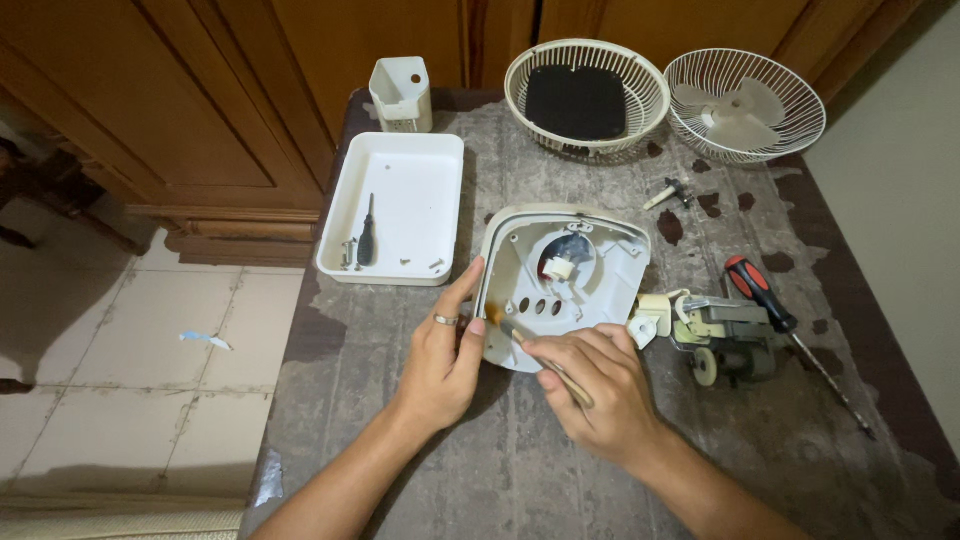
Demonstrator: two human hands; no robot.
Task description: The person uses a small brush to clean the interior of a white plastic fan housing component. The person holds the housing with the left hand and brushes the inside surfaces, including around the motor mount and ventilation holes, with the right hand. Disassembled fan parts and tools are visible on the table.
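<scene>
Fan housing (560, 280) steadied by left hand (445, 360)'s closed grip; right hand (600, 385) pinches a brush (545, 360) inside.

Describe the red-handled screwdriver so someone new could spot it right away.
Start at the worn grey table and go to its right side, past the small motor. The screwdriver lies there diagonally, apart from both hands; its red and black handle and long shaft distinguish it.

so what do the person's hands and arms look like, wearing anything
Both forearms are bare, with no sleeves in view. The left hand wears a silver-coloured ring on one finger. The right hand has no ring, glove or watch that shows. Nails are short and unpainted.
</scene>
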